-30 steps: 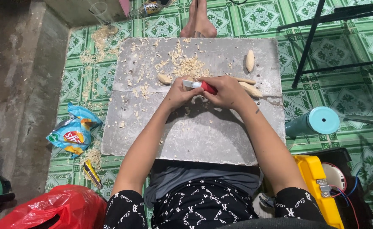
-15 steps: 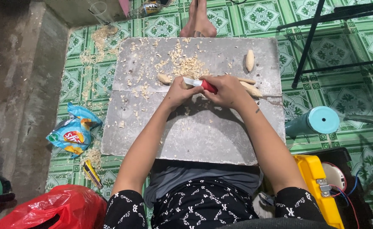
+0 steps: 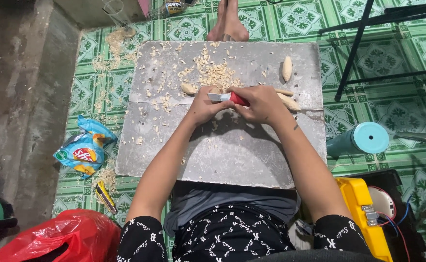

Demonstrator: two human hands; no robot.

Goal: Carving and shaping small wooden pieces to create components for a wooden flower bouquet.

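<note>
Concrete wall (image 3: 14, 97) running down the far left, red plastic bag (image 3: 58, 237) slumping at its foot, blue snack packet (image 3: 84, 150) lying crumpled on the green tiles (image 3: 189, 26) just beside the grey slab (image 3: 232, 155). Shavings (image 3: 213, 73) piling thick on the slab's far half and spilling off the left edge onto the floor, likely getting underfoot and sliding. Left hand (image 3: 204, 107) curling shut around a pale wooden piece (image 3: 189, 89), one end poking out past the knuckles, fingers sitting right alongside the blade. Knife (image 3: 227, 98) with a red handle bridging both hands, right hand (image 3: 261, 103) gripping it tightly, edge appearing to point toward the left hand; probably slipping into thumb or fingers if the wood catches or the push runs too hard. Bare feet (image 3: 227, 24) resting just beyond the far edge, sitting in line with any runaway stroke. More carved pieces (image 3: 286, 68) lying loose to the right, near the right wrist, possibly rolling off with a knock of the forearm. Teal bottle (image 3: 361, 140) lying on its side further right, well apart from the work; yellow case (image 3: 363, 213) with wires beside the right knee, perhaps snagging an elbow pulling back.
</note>
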